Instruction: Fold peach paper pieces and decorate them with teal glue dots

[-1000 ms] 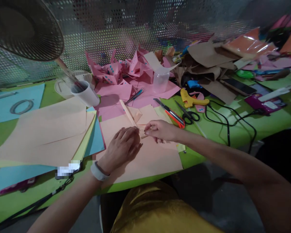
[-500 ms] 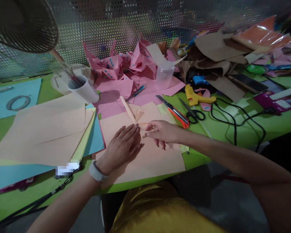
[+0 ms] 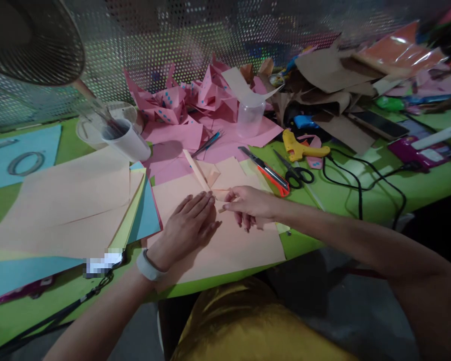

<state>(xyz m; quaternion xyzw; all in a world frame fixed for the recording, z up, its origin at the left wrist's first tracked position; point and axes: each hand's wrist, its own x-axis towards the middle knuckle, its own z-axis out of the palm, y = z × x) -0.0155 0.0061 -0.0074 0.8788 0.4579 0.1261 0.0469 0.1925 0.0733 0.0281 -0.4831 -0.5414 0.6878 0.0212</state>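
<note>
My left hand (image 3: 188,225) lies flat, fingers together, pressing on a peach paper sheet (image 3: 244,250) spread over the green table (image 3: 361,200). Right beside it, my right hand (image 3: 248,204) pinches the sheet's folded edge with thumb and forefinger, fingertips almost touching the left hand's. A narrow folded peach strip (image 3: 196,169) runs away from the fingertips toward the back. A white band sits on my left wrist.
A stack of peach, yellow and blue sheets (image 3: 71,210) lies left. Behind are a white cup (image 3: 126,140), pink folded papers (image 3: 188,100), a clear plastic cup (image 3: 250,118), an orange box cutter (image 3: 266,171), scissors (image 3: 296,173), a yellow glue gun (image 3: 298,148) with black cable, and brown paper scraps.
The left hand's fingers have flattened and stretched forward along the fold. The right hand keeps its pinch at nearly the same spot. The view shifted slightly.
</note>
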